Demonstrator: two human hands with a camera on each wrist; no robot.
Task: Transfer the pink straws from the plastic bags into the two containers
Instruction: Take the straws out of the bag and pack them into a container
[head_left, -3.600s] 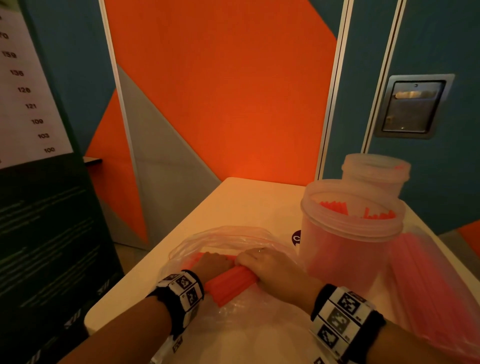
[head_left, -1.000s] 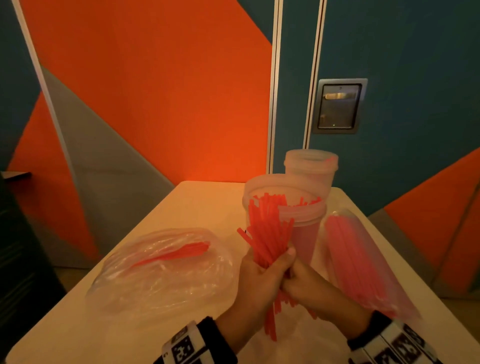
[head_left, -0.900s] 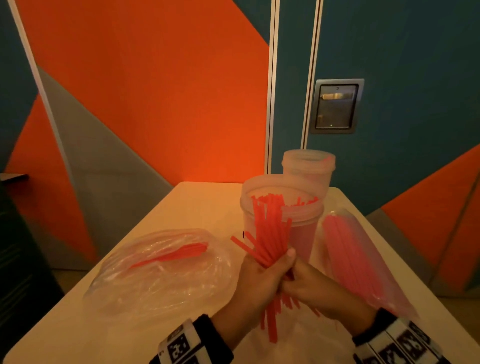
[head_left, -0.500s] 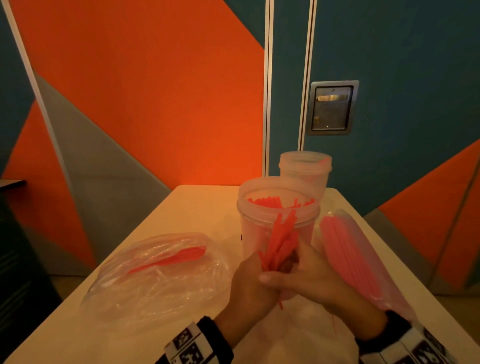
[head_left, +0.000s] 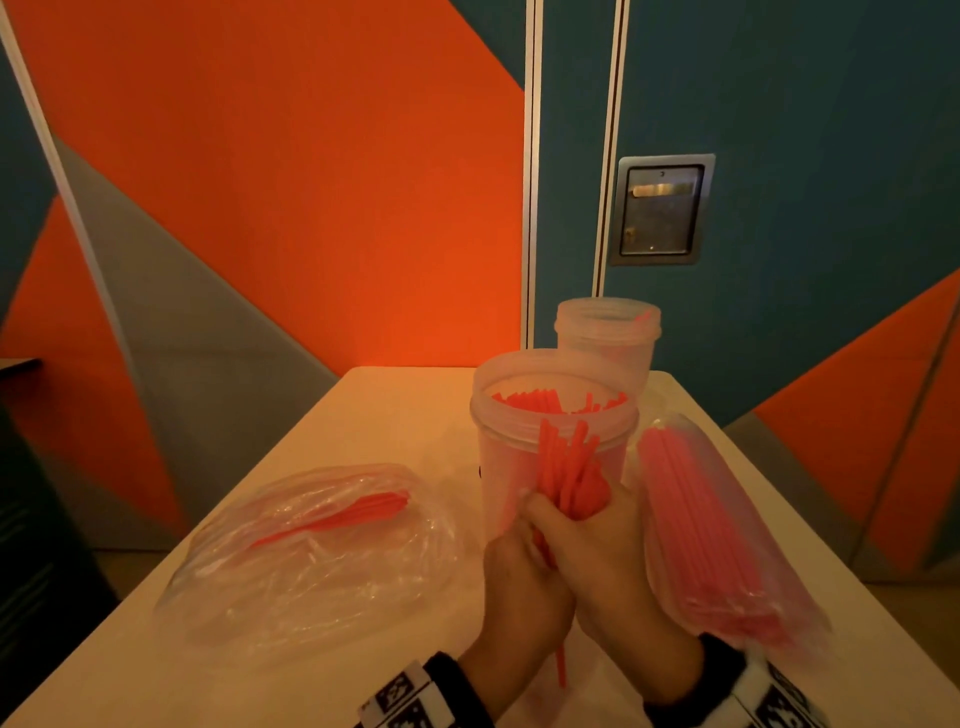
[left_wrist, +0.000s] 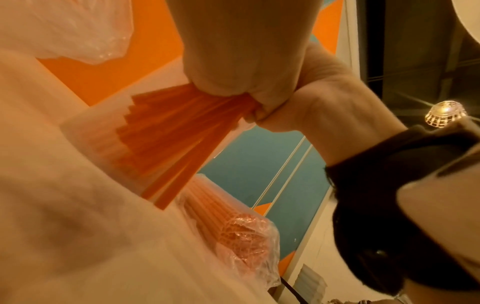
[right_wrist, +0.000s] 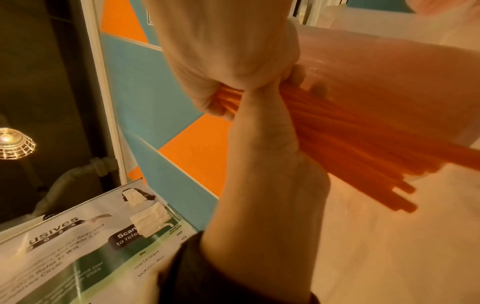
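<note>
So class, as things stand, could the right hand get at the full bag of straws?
Probably not yet: the right hand and left hand both grip a bunch of straws. The full bag lies unblocked just beside it.

straws: fanned bundle, upright | near container: part-filled, open

Both hands bare, no gloves, no rings visible. Left hand: black wrist band with white plate bearing black square-pattern markers. Right hand: same black band, white marker plate at frame edge. Forearms uncovered, no sleeves seen.
</note>
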